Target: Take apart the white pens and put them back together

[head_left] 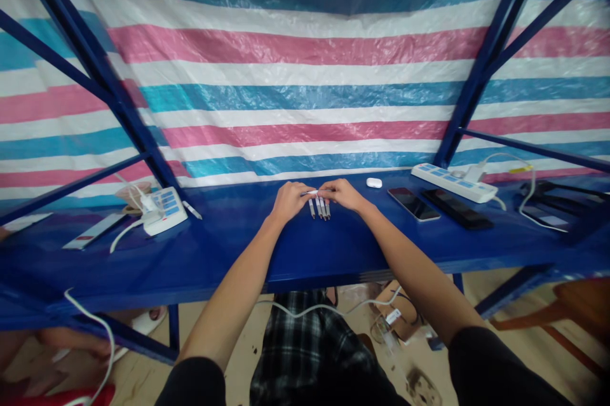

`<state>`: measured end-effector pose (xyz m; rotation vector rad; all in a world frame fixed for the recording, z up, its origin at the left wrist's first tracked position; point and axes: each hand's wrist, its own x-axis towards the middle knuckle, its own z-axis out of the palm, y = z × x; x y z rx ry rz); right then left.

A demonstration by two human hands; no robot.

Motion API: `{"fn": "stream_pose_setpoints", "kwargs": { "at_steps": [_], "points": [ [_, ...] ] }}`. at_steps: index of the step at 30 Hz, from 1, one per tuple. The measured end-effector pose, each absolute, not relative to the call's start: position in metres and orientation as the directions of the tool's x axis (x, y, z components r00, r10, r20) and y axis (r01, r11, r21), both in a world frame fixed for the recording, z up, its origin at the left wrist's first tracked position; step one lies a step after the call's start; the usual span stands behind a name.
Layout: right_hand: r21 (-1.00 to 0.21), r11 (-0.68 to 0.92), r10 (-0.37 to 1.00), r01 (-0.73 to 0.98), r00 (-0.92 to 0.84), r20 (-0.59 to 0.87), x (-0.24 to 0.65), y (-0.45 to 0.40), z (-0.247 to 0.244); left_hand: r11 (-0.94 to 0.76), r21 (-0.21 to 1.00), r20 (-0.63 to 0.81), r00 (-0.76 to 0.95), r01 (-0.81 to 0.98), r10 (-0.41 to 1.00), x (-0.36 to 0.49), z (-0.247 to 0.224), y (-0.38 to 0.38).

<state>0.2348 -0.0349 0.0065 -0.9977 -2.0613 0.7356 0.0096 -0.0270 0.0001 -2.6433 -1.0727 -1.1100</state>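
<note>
A white pen (312,192) lies sideways between my two hands, just above the blue tabletop. My left hand (290,200) pinches its left end with thumb and fingertips. Closed on the opposite end is my right hand (345,195). Right below and in front of the fingers, several white pens (321,209) with dark tips lie side by side, tips towards me. One of them (312,209) sits slightly apart on the left. Their far ends are partly hidden by the hands and the held pen.
Power strips stand at left (166,212) and right (452,182), with white cables. Right of my hands lie a white earbud case (374,183), a phone (413,204) and a black device (456,209). Another pen (192,210) rests by the left strip. Blue frame posts flank the table (324,253).
</note>
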Motion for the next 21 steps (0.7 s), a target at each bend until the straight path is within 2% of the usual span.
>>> {"fn": "stream_pose_setpoints", "kwargs": {
  "at_steps": [4, 8, 12, 17, 21],
  "points": [
    [-0.802, 0.486, 0.833, 0.347, -0.463, 0.304, 0.233, -0.035, 0.006, -0.773, 0.095, 0.665, 0.537, 0.627, 0.518, 0.009, 0.003, -0.027],
    [-0.921, 0.341, 0.822, 0.191, -0.537, 0.193, 0.229, -0.036, 0.007, -0.778, 0.008, 0.751, 0.510, 0.629, 0.420, 0.007, 0.008, -0.029],
    [-0.968, 0.239, 0.804, 0.071, -0.574, 0.157, 0.226, -0.038, 0.008, -0.796, -0.040, 0.792, 0.505, 0.604, 0.343, 0.011, 0.012, -0.036],
    [-0.987, 0.116, 0.859, -0.114, -0.487, 0.158, 0.226, -0.038, 0.006, -0.842, 0.005, 0.812, 0.489, 0.539, 0.318, 0.019, 0.012, -0.040],
    [-0.953, 0.138, 0.886, -0.271, -0.396, 0.241, 0.221, -0.042, 0.010, -0.871, 0.073, 0.804, 0.488, 0.487, 0.340, 0.025, 0.012, -0.044]
  ]
}}
